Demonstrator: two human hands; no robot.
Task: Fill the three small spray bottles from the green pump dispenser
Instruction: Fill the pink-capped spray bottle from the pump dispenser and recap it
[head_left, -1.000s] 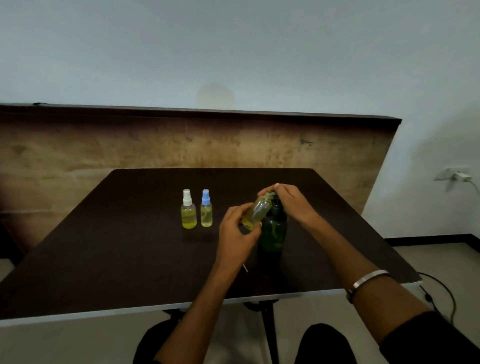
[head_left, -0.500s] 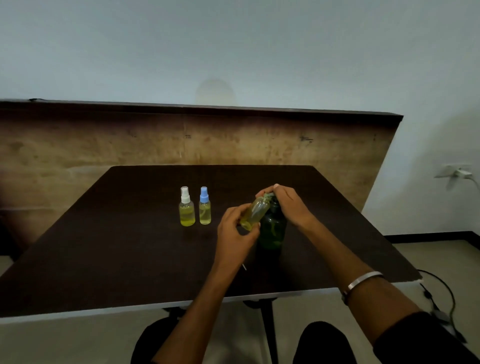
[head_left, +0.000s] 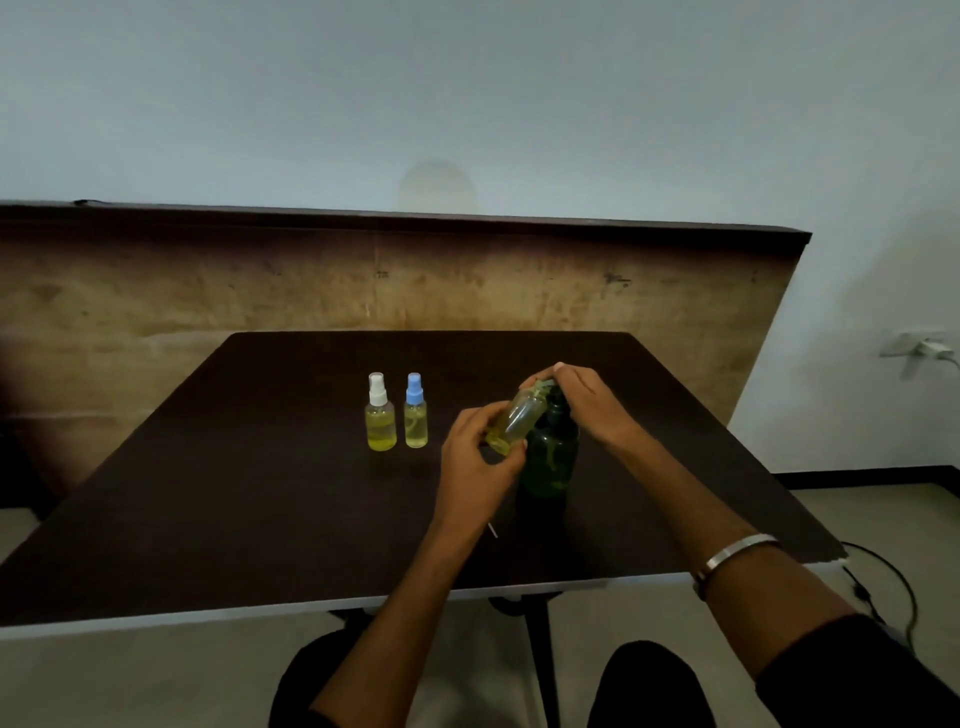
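An uncapped spray bottle (head_left: 514, 420) is gripped, tilted, by the left hand (head_left: 480, 467) against the green pump dispenser (head_left: 551, 457), whose head is pressed by the right hand (head_left: 584, 402).

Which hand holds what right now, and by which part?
Left hand grips the uncapped small spray bottle by its lower body, tilted, mouth at the pump nozzle. Right hand rests curled over the pump head of the green dispenser.
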